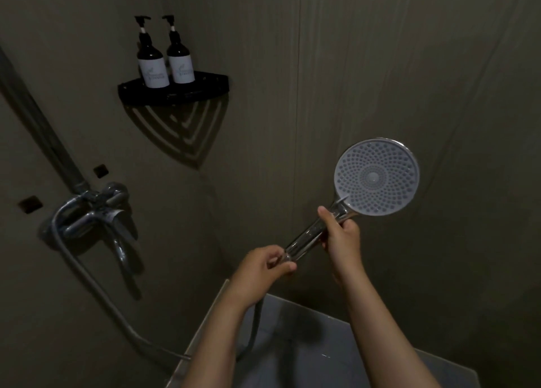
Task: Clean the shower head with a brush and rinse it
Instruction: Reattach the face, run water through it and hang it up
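Observation:
A round shower head [376,177] with a pale dotted nozzle face points toward me, held up in front of the dark wall. Its chrome handle [307,238] slopes down to the left. My right hand [341,237] grips the handle just below the head. My left hand [265,263] pinches the bottom end of the handle, where the hose [257,326] joins. No brush is in view.
A chrome mixer tap [96,212] is mounted on the wall at left, with the hose looping down from it. A black corner shelf [205,87] above carries two dark pump bottles [152,63]. A grey tiled floor [307,343] lies below my arms.

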Motion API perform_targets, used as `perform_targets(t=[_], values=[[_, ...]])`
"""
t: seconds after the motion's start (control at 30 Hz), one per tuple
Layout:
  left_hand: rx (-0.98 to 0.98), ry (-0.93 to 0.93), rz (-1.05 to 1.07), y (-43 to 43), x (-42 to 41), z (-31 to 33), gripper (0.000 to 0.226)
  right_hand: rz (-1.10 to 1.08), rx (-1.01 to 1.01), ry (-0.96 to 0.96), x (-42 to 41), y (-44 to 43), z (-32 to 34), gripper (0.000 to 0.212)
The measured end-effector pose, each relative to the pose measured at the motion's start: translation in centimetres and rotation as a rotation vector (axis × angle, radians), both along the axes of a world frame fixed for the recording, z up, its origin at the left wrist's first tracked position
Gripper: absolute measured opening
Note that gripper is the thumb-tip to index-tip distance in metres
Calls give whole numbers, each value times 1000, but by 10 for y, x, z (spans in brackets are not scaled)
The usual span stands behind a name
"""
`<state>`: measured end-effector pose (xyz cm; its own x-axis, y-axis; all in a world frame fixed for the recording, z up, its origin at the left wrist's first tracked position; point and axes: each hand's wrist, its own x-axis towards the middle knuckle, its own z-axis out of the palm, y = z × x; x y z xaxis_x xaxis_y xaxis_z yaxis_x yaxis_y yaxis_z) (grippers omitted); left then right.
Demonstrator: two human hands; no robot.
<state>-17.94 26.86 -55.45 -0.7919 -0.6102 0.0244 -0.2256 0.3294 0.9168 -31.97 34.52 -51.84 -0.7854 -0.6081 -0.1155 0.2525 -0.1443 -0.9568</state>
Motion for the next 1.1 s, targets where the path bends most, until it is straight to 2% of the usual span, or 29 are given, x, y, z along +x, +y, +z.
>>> perform_targets(t=[0.07,0.13,0.2,0.3,0.33,0.4,0.5,0.7,0.87,0.93,1.0,1.03,1.1], values=[[-140,2,119,3,-3,-2,13,-32,19,18,0,0,1,19],[-187,12,153,3,-4,-1,19,-40,14,13,-1,1,2,18],[-77,41,105,-1,-4,0,23,-22,12,0,0,3,3,16],[249,39,-96,-6,1,4,10,-1,-14,-8,-1,4,1,17],[321,9,-152,-8,3,4,19,1,-32,-15,-1,3,1,18],[380,-36,-241,-10,9,3,33,10,-54,-24,-1,3,2,19],[355,-50,-298,-10,9,4,33,22,-79,-37,0,2,3,18],[149,92,-144,-7,4,3,19,-19,-98,-29,-3,-1,2,21],[-102,101,63,0,0,9,14,-71,-124,-69,-5,-2,3,22],[-333,25,181,7,-2,12,7,-109,-114,-94,-4,-3,4,20],[-558,-32,265,12,-3,15,19,-152,-115,-125,-4,-3,4,18],[-575,-20,259,13,-3,16,20,-172,-128,-137,-5,-3,4,18],[-452,-26,157,9,-5,17,12,-184,-141,-141,-6,-2,2,19]])
